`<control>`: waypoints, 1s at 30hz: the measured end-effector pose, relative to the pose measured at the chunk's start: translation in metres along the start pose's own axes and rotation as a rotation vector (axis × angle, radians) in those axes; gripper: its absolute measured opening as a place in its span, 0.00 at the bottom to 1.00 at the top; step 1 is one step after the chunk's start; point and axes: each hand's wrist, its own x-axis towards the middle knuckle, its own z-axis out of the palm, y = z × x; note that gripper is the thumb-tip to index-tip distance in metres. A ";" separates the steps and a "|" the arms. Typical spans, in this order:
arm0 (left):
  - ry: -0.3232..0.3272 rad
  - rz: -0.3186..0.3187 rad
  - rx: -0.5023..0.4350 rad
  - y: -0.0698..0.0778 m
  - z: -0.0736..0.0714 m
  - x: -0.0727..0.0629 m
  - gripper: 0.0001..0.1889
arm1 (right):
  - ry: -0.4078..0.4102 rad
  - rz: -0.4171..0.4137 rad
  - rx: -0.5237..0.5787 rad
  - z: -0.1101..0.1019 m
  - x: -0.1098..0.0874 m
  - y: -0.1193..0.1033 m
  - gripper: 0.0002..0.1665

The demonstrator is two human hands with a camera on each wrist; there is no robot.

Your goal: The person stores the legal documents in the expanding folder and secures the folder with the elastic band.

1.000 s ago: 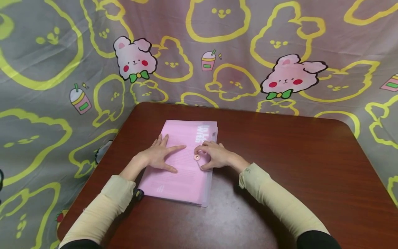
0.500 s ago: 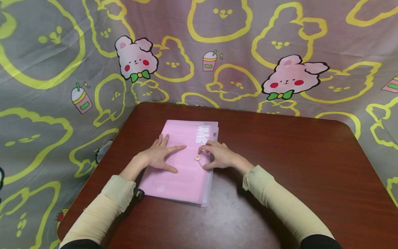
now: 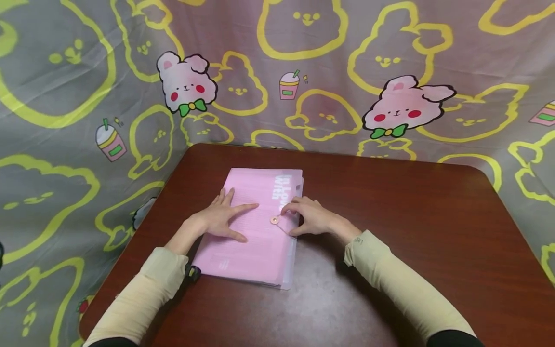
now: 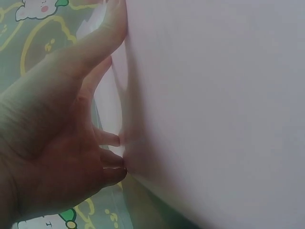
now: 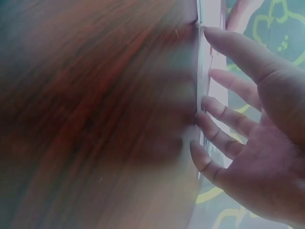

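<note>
A pink file folder (image 3: 249, 255) with white lettering and a clear edge lies flat on the table. My left hand (image 3: 220, 218) rests on its left half with fingers spread; in the left wrist view the fingertips of that hand (image 4: 57, 129) touch the pink surface. My right hand (image 3: 315, 217) is over the folder's right edge, its thumb and bent index finger apart, just right of a round button (image 3: 275, 220). A thin cord or flap edge runs from the button toward the thumb. In the right wrist view, the right hand's fingers (image 5: 228, 119) lie along the folder's edge.
The brown wooden table (image 3: 412, 231) extends far to the right of the folder. A small black object (image 3: 193, 273), partly hidden by the left sleeve, is at the folder's lower left corner. Behind the table hangs a patterned curtain (image 3: 321, 125).
My right hand has slid a little to the right, away from the round button, uncovering more of the white lettering. The left hand and the folder stay in place.
</note>
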 end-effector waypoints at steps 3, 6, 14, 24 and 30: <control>-0.007 -0.015 0.017 -0.002 0.000 -0.002 0.54 | -0.004 0.005 -0.028 -0.001 -0.002 0.000 0.34; -0.011 -0.036 0.035 -0.004 -0.002 -0.005 0.56 | -0.003 0.000 -0.064 -0.003 -0.005 0.000 0.35; 0.034 -0.068 0.044 -0.010 -0.005 -0.014 0.61 | 0.040 0.024 -0.050 -0.009 -0.015 0.010 0.38; 0.086 -0.099 0.015 -0.012 -0.006 0.001 0.56 | 0.137 0.095 -0.047 -0.014 -0.030 0.030 0.42; 0.132 -0.112 -0.013 -0.011 -0.005 0.010 0.56 | 0.158 0.116 -0.078 -0.014 -0.038 0.040 0.46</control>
